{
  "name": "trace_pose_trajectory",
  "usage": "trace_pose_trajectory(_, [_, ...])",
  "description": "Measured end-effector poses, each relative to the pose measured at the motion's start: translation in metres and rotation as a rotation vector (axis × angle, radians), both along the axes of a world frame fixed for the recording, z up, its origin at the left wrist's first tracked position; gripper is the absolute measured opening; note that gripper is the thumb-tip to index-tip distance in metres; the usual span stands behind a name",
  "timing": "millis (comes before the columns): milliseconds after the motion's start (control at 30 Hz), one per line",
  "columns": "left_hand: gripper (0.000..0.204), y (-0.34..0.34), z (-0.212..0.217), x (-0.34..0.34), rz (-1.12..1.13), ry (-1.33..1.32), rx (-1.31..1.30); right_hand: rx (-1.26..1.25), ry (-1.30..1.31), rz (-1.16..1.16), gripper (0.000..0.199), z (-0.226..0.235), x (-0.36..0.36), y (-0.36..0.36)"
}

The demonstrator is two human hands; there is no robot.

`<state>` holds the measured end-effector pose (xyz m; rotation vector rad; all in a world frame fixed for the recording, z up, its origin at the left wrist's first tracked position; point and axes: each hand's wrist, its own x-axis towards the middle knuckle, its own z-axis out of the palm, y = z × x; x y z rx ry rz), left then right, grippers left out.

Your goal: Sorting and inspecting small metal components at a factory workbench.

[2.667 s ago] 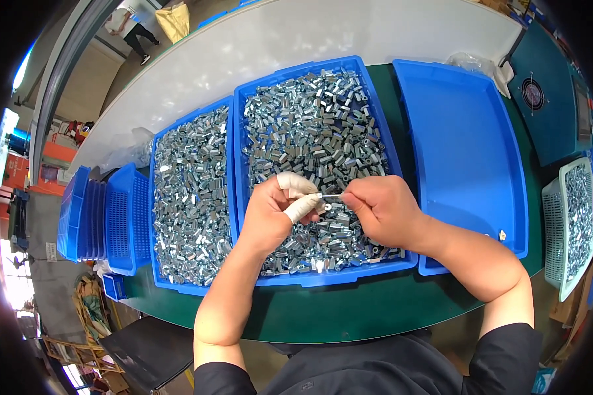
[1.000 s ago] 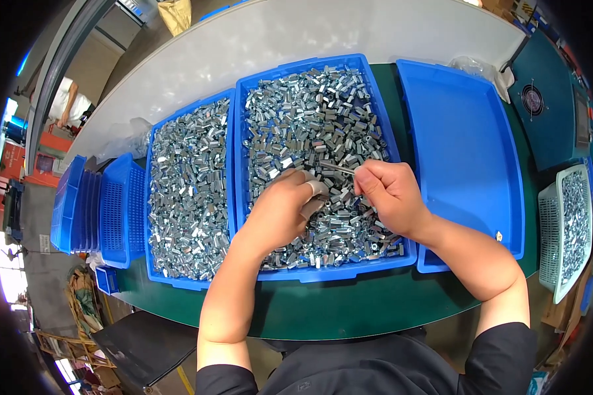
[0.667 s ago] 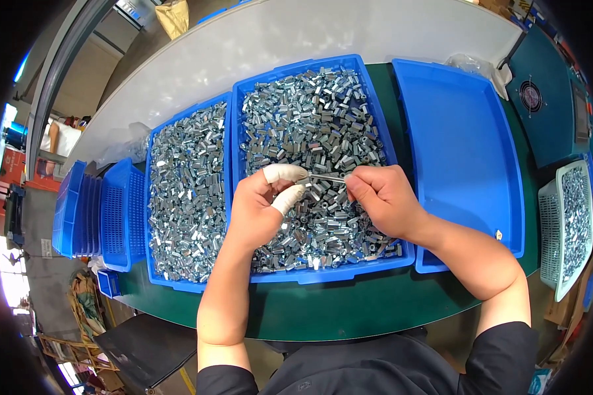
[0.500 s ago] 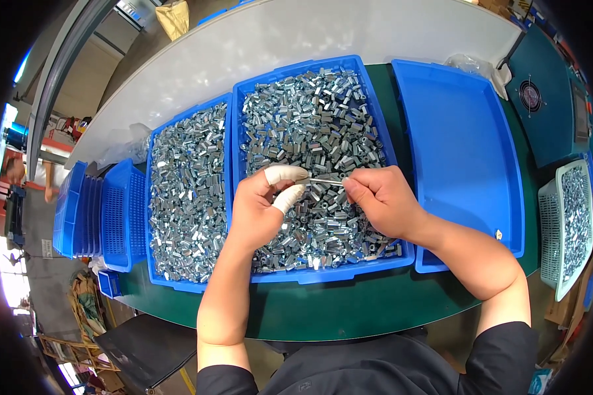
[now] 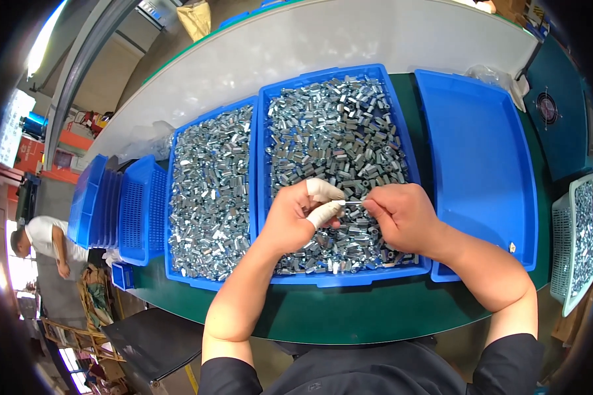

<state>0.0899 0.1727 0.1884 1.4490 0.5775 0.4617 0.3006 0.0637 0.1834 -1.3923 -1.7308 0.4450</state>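
My left hand (image 5: 290,220) pinches at the near end of a thin metal rod (image 5: 354,202); its thumb and forefinger are wrapped in white tape. What sits between those fingertips is too small and covered to tell. From the other side, my right hand (image 5: 402,217) grips the rod between thumb and curled forefinger. Both hands are over a blue tray (image 5: 323,283) heaped with small silvery hexagonal metal spacers (image 5: 339,145). To its left, a second blue tray (image 5: 194,283) holds more of such pieces.
A shallow blue tray (image 5: 478,158) on the right has one small pale piece (image 5: 512,247) in it. Beyond stand a teal machine (image 5: 557,112) and a pale basket of metal parts (image 5: 576,243). Stacked blue baskets (image 5: 141,210) stand left; a person (image 5: 49,243) is farther off.
The view has shifted, so the trays appear farther right and slightly lower. My hands are closer together, with less rod showing between them. A person in white has come into view at left.
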Motion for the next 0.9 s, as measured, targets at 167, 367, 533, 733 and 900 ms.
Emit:
trace_pose_trajectory(167, [0.011, -0.002, 0.002, 0.001, -0.033, -0.031, 0.052, 0.000, -0.013, -0.009, 0.020, 0.001, -0.002, 0.001])
trace_pose_trajectory(367, [0.009, -0.006, -0.004, 0.006, -0.066, -0.059, -0.022, -0.019, -0.058, 0.005, 0.020, -0.003, -0.007, -0.002])
trace_pose_trajectory(533, [0.010, -0.011, 0.003, 0.007, -0.046, 0.056, 0.480, -0.251, 0.216, 0.084, 0.027, 0.006, -0.003, -0.001])
trace_pose_trajectory(733, [0.014, -0.012, 0.010, 0.012, -0.003, 0.072, 0.600, -0.348, 0.278, 0.077, 0.031, 0.007, 0.001, -0.001])
trace_pose_trajectory(900, [0.018, -0.010, 0.014, 0.009, 0.019, 0.105, 0.585, -0.230, 0.254, 0.099, 0.030, 0.006, -0.003, -0.001])
